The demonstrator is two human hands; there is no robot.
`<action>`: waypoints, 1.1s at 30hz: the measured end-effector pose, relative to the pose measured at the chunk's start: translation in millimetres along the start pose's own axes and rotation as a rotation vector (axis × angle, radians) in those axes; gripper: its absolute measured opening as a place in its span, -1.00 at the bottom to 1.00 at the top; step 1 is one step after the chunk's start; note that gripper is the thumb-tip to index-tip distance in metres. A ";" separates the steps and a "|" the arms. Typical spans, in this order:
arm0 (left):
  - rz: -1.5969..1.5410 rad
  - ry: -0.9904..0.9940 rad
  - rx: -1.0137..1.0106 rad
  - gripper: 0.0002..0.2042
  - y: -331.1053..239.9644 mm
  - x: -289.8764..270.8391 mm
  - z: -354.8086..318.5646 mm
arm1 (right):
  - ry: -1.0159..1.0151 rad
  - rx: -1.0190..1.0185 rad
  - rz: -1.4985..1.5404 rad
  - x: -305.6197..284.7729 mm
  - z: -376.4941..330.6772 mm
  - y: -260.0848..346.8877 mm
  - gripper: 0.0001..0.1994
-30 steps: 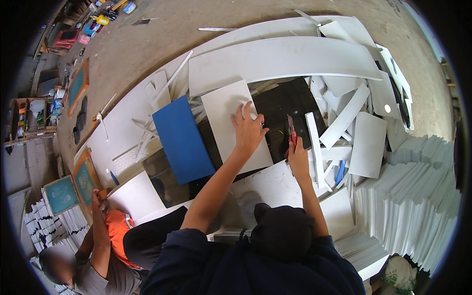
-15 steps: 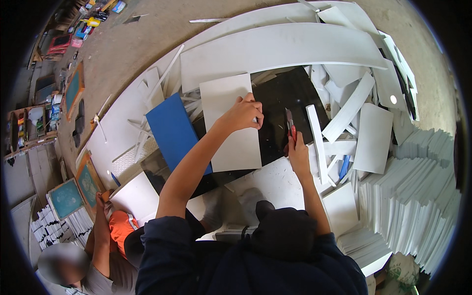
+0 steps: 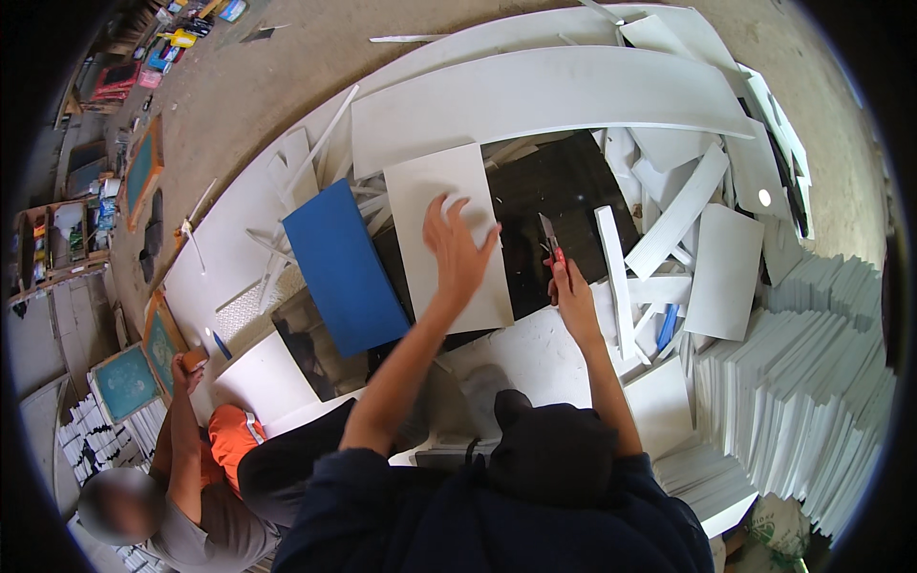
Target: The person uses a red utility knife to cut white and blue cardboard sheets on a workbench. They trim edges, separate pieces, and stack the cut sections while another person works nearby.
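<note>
With fingers spread, my left hand [image 3: 458, 244] is over a white rectangular board [image 3: 415, 191]; I cannot tell whether it touches the surface. My right hand [image 3: 570, 286] is closed round a red-handled utility knife [image 3: 554, 244], its blade pointing away from me above a glossy black sheet [image 3: 564, 177]. The white board partly covers that black sheet. Left of it lies a blue rectangular board [image 3: 339, 267], close to my left forearm.
White offcut strips [image 3: 621, 282] and panels clutter the right side. Tall stacks of white boards [image 3: 793, 392] stand at the right. A long white panel [image 3: 535, 95] spans the far side. At the lower left a co-worker [image 3: 205, 497] holds a small orange-brown block [image 3: 194, 358].
My left hand has opened from a closed grasp at the board's right edge and moved nearer over it. The knife has shifted slightly left. The co-worker's hand and block have moved left.
</note>
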State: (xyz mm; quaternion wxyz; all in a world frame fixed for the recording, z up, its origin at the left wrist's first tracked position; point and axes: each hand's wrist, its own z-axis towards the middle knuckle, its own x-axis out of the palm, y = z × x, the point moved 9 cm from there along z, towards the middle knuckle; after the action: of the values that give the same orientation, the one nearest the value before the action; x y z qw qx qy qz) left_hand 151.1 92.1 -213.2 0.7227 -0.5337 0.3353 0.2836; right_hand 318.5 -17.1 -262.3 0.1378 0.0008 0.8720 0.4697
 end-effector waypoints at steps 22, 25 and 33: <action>-0.128 0.084 -0.272 -0.47 -15.5 -95.9 -67.5 | 0.065 -0.653 -0.459 36.4 -76.8 125.3 -0.69; -0.195 -0.022 -0.327 -0.53 -9.2 -113.7 -84.7 | 0.054 -0.859 -0.583 56.9 -95.0 145.3 -0.66; -0.298 -0.040 -0.382 -0.50 4.5 -120.0 -97.5 | 0.035 -0.946 -0.720 82.8 -90.6 161.9 -0.66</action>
State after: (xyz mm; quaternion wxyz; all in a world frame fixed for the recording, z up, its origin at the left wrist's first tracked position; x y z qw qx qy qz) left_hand 56.2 -6.8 -141.3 0.6490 -0.6985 0.1785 0.2428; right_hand 196.3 10.0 -102.4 0.2597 -0.3643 0.5155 0.7308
